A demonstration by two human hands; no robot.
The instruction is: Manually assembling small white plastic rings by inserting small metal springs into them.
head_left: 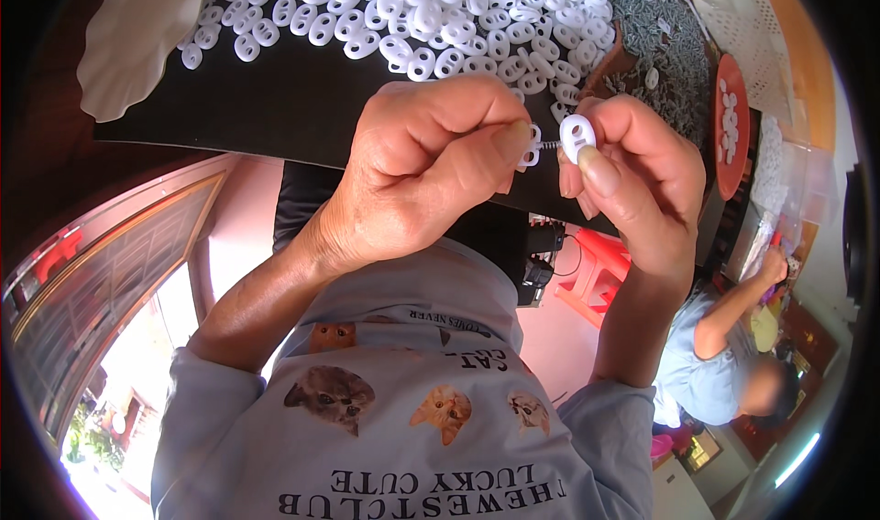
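Observation:
Over the near edge of the black tabletop, my two hands are raised close together. My left hand is closed, thumb against forefinger, on a small white plastic piece that is mostly hidden by the fingers. A thin metal spring runs across the gap between the hands, from that piece toward the other. In my right hand, thumb and fingers pinch a white oval plastic piece with two holes, held upright. Behind the hands lies a heap of similar white ovals.
Many small metal springs lie heaped at the far right. Beside them is an orange tray with white pieces. A scalloped white dish sits far left. A red stool stands below the table; another person works at right.

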